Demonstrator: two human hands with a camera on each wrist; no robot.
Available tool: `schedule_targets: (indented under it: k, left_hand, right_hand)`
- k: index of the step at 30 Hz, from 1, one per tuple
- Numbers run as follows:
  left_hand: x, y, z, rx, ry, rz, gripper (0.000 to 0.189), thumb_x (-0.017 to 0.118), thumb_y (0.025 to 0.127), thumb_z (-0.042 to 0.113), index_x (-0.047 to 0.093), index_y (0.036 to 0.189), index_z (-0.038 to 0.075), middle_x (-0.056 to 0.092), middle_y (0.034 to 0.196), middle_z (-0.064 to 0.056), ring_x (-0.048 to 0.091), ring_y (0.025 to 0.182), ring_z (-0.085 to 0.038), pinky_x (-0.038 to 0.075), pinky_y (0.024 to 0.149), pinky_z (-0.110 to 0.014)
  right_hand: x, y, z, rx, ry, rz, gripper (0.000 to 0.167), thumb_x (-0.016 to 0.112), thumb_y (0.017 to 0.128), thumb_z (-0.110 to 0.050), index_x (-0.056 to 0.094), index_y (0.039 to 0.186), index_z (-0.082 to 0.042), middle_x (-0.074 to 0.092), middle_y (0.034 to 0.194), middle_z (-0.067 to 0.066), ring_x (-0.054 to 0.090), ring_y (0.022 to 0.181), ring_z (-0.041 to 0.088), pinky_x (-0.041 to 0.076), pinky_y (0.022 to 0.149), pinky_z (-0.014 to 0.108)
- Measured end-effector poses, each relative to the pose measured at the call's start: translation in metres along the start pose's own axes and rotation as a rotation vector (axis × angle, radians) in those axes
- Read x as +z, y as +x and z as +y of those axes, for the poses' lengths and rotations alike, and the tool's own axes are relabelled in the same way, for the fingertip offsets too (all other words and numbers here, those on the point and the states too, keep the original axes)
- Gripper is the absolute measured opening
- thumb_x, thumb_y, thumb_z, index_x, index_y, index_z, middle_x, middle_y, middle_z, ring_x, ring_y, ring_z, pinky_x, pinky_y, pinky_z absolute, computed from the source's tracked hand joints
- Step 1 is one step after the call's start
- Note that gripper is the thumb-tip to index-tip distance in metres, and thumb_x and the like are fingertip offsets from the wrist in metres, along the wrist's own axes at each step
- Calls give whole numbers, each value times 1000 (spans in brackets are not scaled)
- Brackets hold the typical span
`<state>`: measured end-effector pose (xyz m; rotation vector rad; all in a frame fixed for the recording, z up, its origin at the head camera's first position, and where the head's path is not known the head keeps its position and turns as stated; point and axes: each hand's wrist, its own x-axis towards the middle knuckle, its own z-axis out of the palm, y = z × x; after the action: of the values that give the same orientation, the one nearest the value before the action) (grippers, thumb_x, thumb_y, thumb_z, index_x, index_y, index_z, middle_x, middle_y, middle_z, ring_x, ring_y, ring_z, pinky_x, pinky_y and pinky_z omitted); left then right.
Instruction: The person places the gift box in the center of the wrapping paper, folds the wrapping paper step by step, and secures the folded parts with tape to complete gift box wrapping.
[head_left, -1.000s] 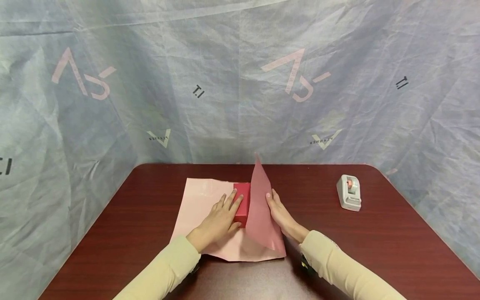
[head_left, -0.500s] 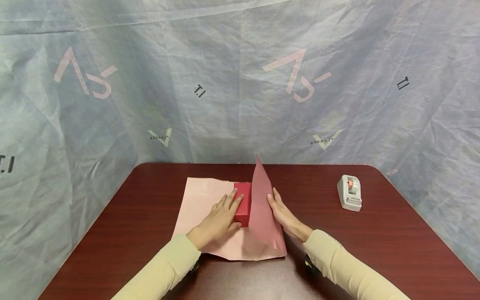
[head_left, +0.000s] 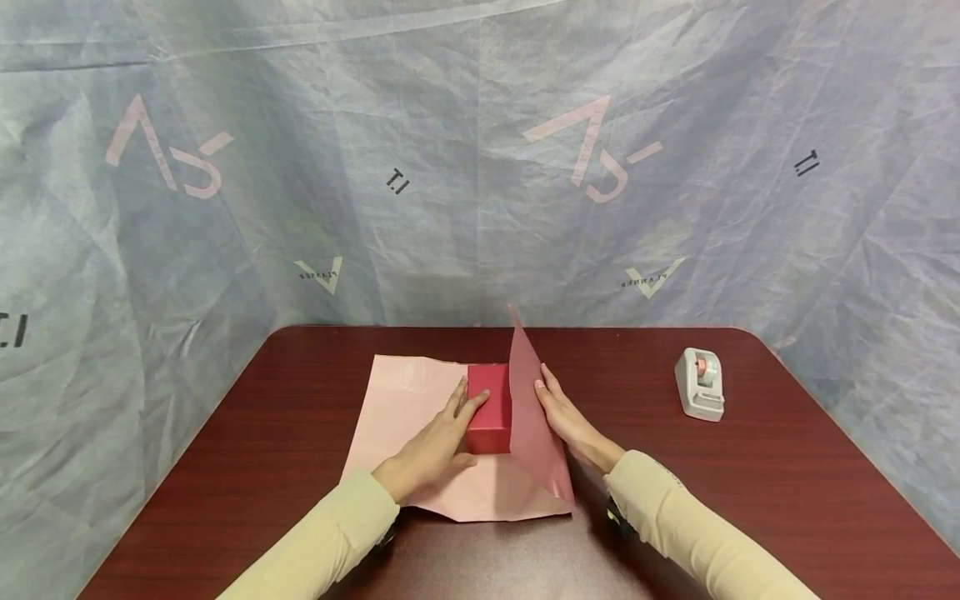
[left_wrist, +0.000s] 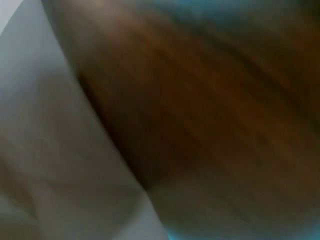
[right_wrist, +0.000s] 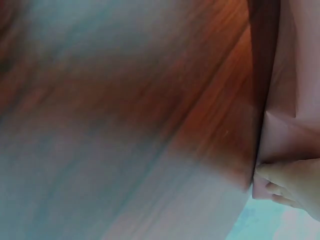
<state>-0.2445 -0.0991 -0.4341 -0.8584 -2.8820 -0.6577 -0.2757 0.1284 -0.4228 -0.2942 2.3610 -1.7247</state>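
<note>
A red box (head_left: 489, 408) sits on a sheet of pink wrapping paper (head_left: 397, 408) in the head view. My left hand (head_left: 431, 446) rests at the box's left side, its fingers extended, one fingertip on the top. My right hand (head_left: 568, 421) touches the outer face of the paper's raised right flap (head_left: 534, 433), fingers fairly straight. The flap stands up beside the box and hides its right side. In the right wrist view, the right hand (right_wrist: 295, 182) lies against the paper's edge. The left wrist view shows only paper (left_wrist: 60, 140) and tabletop, not the hand.
A white tape dispenser (head_left: 700, 385) with a roll in it stands at the right of the dark reddish wooden table (head_left: 757, 492). A grey printed cloth (head_left: 465, 167) hangs behind and at both sides of the table.
The raised flap has tipped to the right, baring more of the box top. My left fingers have drawn back toward the box's left edge. The right hand has barely moved.
</note>
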Motion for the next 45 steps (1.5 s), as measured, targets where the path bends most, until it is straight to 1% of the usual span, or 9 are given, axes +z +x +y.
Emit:
schedule_targets:
  k: [5, 11, 16, 22, 31, 36, 39, 42, 45]
  left_hand:
    - [2, 0, 0, 12, -55, 34, 90, 76, 74, 14, 21, 145, 17, 3, 153, -18, 25, 136, -32, 41, 98, -39]
    - [3, -1, 0, 24, -59, 58, 89, 76, 72, 12, 24, 144, 16, 5, 152, -17, 31, 133, -33, 43, 95, -38]
    - [4, -1, 0, 30, -24, 56, 89, 76, 73, 16, 23, 145, 16, 6, 152, -19, 32, 132, -33, 43, 96, -39]
    - [3, -1, 0, 38, 16, 48, 91, 76, 74, 17, 20, 145, 16, 4, 152, -18, 47, 120, -36, 43, 95, -39]
    - [2, -1, 0, 35, 33, 32, 91, 74, 75, 19, 16, 146, 14, 4, 152, -18, 54, 110, -37, 47, 88, -41]
    - [-2, -1, -2, 14, 53, -24, 91, 72, 78, 25, 12, 147, 18, 2, 153, -16, 49, 116, -40, 45, 91, -46]
    - [-10, -1, -4, 35, 67, -63, 90, 71, 79, 29, 13, 147, 16, 3, 153, -17, 41, 124, -41, 41, 94, -51]
    - [-20, -1, -4, 68, 62, -104, 86, 69, 80, 22, 15, 146, 10, 7, 151, -23, 32, 130, -42, 37, 95, -56]
    - [-30, 1, 0, 68, 56, -135, 79, 62, 80, 8, 17, 145, 6, 11, 150, -25, 26, 133, -41, 34, 98, -57]
  right_hand:
    - [2, 0, -3, 3, -7, -4, 57, 25, 101, -34, 0, 148, -13, -1, 154, 10, -2, 141, 29, 2, 111, 53]
    - [1, 1, -3, -11, -25, -10, 57, 26, 101, -33, 0, 148, -14, 0, 155, 9, -2, 142, 28, 2, 111, 52]
    - [2, 4, -1, -106, -193, 25, 56, 29, 101, -28, 5, 148, -8, 1, 154, 15, -1, 141, 31, 5, 111, 53]
    - [3, 6, 1, -181, -357, 49, 58, 34, 99, -27, 10, 147, -4, 0, 153, 18, 2, 141, 33, 12, 109, 54]
    - [0, 5, 2, -197, -358, 21, 61, 42, 97, -28, 14, 146, -5, -4, 154, 15, 3, 141, 33, 14, 109, 56]
    - [0, 6, 2, -196, -416, 7, 63, 45, 95, -29, 16, 146, -7, -6, 154, 15, 9, 139, 37, 18, 107, 56]
    - [-1, 6, 0, -199, -438, 4, 63, 47, 94, -29, 19, 146, -8, -6, 154, 15, 12, 138, 39, 20, 107, 57]
    - [-1, 6, 1, -207, -467, -2, 63, 47, 95, -30, 19, 146, -8, -8, 154, 14, 11, 139, 38, 20, 107, 56]
    - [-1, 7, 2, -215, -496, -6, 63, 46, 95, -31, 18, 146, -9, -8, 154, 13, 12, 139, 38, 20, 106, 56]
